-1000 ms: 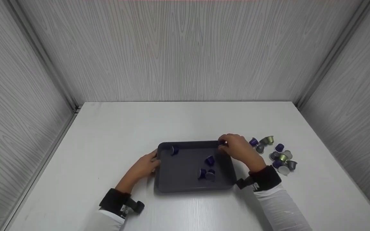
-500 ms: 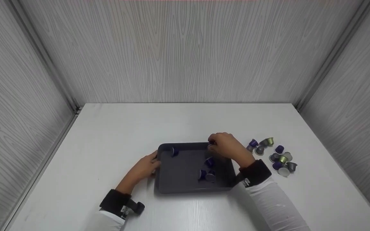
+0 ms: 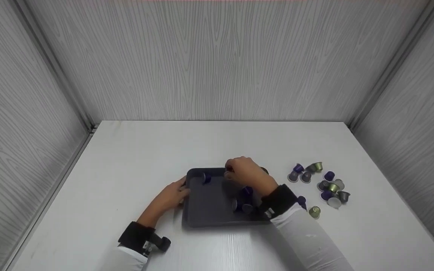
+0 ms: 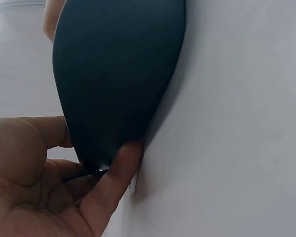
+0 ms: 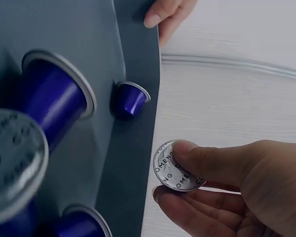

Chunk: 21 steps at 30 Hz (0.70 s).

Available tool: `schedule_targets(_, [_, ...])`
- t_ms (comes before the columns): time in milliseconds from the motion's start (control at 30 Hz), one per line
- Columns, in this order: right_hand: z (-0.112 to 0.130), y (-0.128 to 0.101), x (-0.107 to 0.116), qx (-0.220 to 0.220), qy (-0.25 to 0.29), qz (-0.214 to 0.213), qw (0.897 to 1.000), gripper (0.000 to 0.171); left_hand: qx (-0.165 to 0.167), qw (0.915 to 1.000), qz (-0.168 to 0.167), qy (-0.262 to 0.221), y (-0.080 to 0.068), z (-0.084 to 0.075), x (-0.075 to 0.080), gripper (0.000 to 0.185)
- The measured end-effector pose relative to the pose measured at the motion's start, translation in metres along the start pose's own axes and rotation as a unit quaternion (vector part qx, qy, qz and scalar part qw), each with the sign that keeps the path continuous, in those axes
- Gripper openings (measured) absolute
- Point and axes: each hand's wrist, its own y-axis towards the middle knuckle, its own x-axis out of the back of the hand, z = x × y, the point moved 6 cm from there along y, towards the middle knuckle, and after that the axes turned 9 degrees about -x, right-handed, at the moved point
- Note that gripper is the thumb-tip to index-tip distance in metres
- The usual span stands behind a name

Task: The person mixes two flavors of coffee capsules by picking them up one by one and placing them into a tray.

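Note:
A dark grey tray [image 3: 192,220] lies on the white table with three purple capsules in it, one at the far left [image 3: 206,177] and two at the right [image 3: 245,191]. My left hand [image 3: 179,191] grips the tray's left edge; in the left wrist view its thumb [image 4: 116,170] and fingers pinch the tray's corner [image 4: 118,74]. My right hand [image 3: 229,172] hovers over the tray's far rim. In the right wrist view it [image 5: 170,173] pinches a foil-lidded capsule [image 5: 175,168] just beyond the rim [image 5: 135,148].
A heap of purple, grey and green capsules [image 3: 328,182] lies to the right of the tray. Two stray capsules, one purple [image 3: 302,200] and one green [image 3: 314,212], sit beside my right sleeve. Grey walls enclose the table on three sides.
My right hand has moved left from the tray's far right corner along the far rim, still holding the capsule. Two stray capsules now show beside its sleeve. The left hand has stayed put.

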Motion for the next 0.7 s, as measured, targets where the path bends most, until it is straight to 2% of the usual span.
schedule_targets(433, [0.016, 0.011, -0.028, 0.011, -0.004, 0.008, 1.000, 0.013, -0.006, 0.9999, -0.001, 0.013, 0.000, 0.001, -0.001, 0.060])
schedule_targets(700, [0.018, 0.012, -0.029, -0.016, 0.013, 0.037, 0.999, 0.016, -0.013, 0.9999, -0.003, -0.002, -0.001, 0.000, 0.000, 0.059])
